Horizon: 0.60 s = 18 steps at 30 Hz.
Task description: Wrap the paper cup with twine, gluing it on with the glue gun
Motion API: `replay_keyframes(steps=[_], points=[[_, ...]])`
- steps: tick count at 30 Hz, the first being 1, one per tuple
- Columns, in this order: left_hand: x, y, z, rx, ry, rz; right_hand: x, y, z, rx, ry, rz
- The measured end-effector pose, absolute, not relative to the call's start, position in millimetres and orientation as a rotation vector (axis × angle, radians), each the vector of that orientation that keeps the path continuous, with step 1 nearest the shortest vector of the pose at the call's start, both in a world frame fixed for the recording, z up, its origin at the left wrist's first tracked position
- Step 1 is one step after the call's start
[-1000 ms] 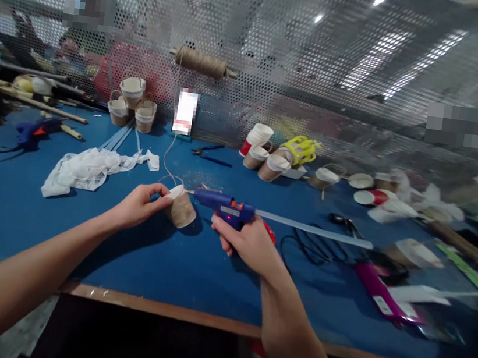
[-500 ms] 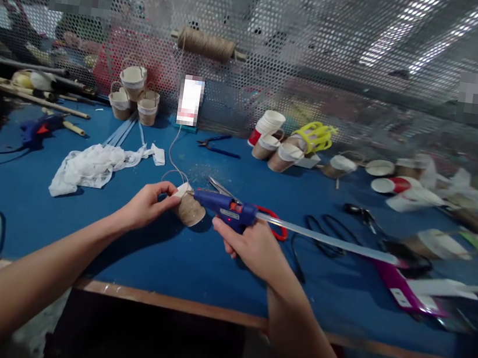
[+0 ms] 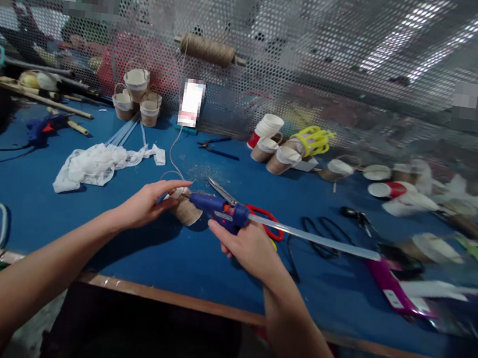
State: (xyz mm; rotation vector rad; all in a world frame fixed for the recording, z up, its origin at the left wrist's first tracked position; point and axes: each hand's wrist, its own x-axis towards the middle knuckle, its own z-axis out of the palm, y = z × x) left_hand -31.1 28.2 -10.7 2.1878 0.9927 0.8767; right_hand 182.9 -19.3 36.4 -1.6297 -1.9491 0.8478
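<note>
I see the left hand (image 3: 146,205) holding a tilted, twine-wrapped cup (image 3: 189,211) by its left end; just right of the cup, the right hand (image 3: 250,245) clasps a blue glue gun (image 3: 213,204) pointing at it.

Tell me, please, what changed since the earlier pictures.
On the left hand, the forefinger has straightened above the brown cup. The glue gun, held by the right hand, has shifted slightly left, and more of the scissors shows. The white cloth and pliers stayed.
</note>
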Motion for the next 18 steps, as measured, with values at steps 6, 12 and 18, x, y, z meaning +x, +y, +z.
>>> replay_keyframes(steps=[6,12,18], points=[[-31.4,25.6,-5.5,2.171,1.051,0.802,186.1,-19.9,40.7,-1.646,-1.967,0.808],[-32.5,26.5,-8.0,2.108,1.059,0.804,187.0,-18.6,44.6,-1.619,-1.986,0.806],[-30.0,29.0,-12.3,2.049,1.071,0.889,186.1,-18.3,39.6,-1.613,-1.961,0.846]])
